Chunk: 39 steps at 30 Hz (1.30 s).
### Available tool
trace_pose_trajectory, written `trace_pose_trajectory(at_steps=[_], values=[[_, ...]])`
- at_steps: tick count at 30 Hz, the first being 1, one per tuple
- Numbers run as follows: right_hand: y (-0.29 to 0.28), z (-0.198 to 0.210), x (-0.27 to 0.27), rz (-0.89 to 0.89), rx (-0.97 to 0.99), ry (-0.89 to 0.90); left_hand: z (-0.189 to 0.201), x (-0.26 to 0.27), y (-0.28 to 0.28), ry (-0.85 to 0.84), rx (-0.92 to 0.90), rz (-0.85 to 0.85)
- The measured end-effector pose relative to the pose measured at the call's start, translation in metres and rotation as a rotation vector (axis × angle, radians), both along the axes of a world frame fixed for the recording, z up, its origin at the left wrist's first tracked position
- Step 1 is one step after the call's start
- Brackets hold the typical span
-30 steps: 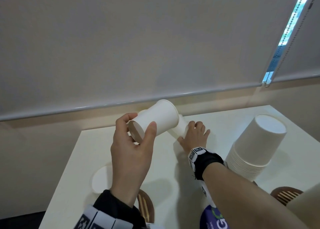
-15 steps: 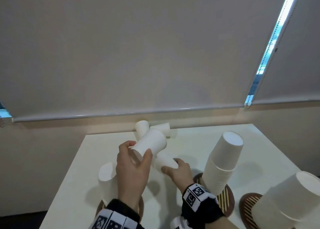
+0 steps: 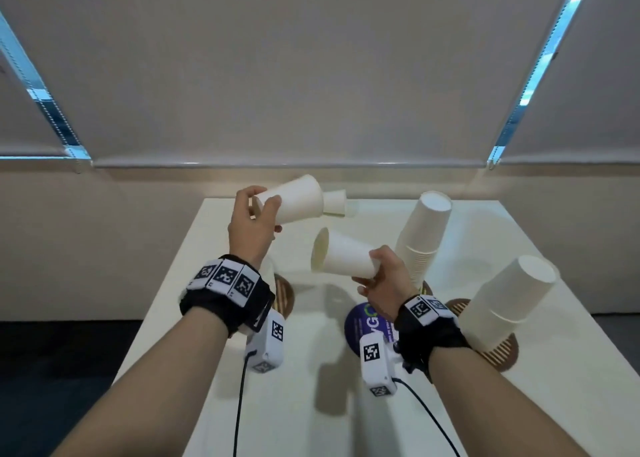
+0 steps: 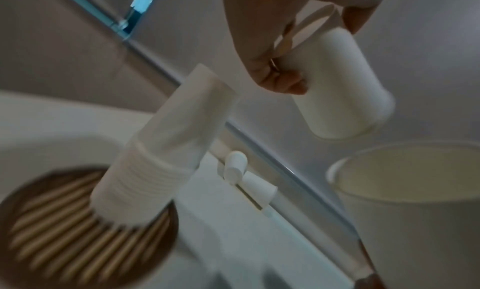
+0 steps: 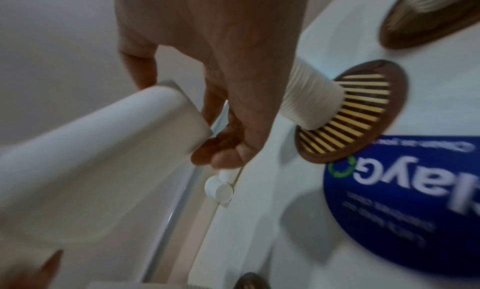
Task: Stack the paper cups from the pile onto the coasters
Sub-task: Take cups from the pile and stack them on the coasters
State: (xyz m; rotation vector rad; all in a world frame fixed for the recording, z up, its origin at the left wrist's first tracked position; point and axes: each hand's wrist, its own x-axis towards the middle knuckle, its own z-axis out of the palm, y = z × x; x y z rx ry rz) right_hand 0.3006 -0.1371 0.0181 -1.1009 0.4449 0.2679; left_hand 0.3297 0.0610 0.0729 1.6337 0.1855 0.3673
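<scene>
My left hand (image 3: 258,209) grips a white paper cup (image 3: 294,198) by its base and holds it sideways in the air over the far left of the table; the same cup (image 4: 337,88) shows in the left wrist view. My right hand (image 3: 374,268) pinches the base of a second cup (image 3: 343,257), whose mouth points left, above the table's middle. A few loose cups (image 3: 335,203) lie at the far edge. One tall stack (image 3: 422,235) stands on a slatted wooden coaster (image 5: 363,108). A shorter stack (image 3: 509,301) stands on the right coaster (image 3: 502,356).
A blue round printed coaster (image 3: 360,321) lies under my right wrist. Another wooden coaster (image 3: 284,295) sits by my left wrist with a white cup partly hidden behind it. The white table (image 3: 346,404) ends at a wall with roller blinds.
Both hands have drawn back from the pile at the far edge. The right hand has lifted its cup off the table, and the left cup has risen higher.
</scene>
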Motion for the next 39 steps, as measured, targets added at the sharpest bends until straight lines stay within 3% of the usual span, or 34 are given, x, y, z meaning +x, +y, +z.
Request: trace_pose_trajectory(at_steps=[5, 12, 19, 22, 24, 28, 30, 32, 34, 36, 39], values=[[-0.011, 0.002, -0.028, -0.04, 0.099, 0.049, -0.008, -0.038, 0.002, 0.208, -0.331, -0.09], [-0.012, -0.007, -0.059, -0.042, 0.141, 0.089, -0.038, -0.082, -0.002, 0.4, -0.427, -0.222], [-0.008, -0.015, -0.058, -0.112, 0.06, 0.128, -0.04, -0.098, -0.011, 0.331, -0.049, -0.547], [-0.004, -0.014, -0.06, -0.058, 0.004, 0.137, -0.038, -0.097, -0.021, 0.183, 0.283, -0.622], [-0.004, -0.014, -0.06, -0.062, 0.025, 0.138, -0.029, -0.097, -0.028, 0.076, 0.359, -0.513], [-0.01, -0.016, -0.058, -0.084, 0.01, 0.112, -0.02, -0.087, -0.025, -0.059, 0.09, -0.025], [-0.008, -0.014, -0.056, -0.072, 0.014, 0.082, -0.02, -0.088, -0.026, -0.099, 0.044, 0.115], [0.0, -0.006, -0.054, -0.03, 0.026, 0.019, -0.023, -0.092, -0.032, -0.04, 0.084, 0.08], [0.012, 0.006, -0.052, 0.031, 0.036, -0.071, -0.029, -0.094, -0.041, 0.057, 0.203, -0.057], [0.025, 0.019, -0.046, 0.084, -0.009, -0.167, -0.032, -0.093, -0.046, 0.041, 0.233, -0.209], [0.045, 0.04, -0.03, 0.13, -0.261, -0.349, -0.018, -0.086, -0.038, 0.038, 0.093, -0.094]])
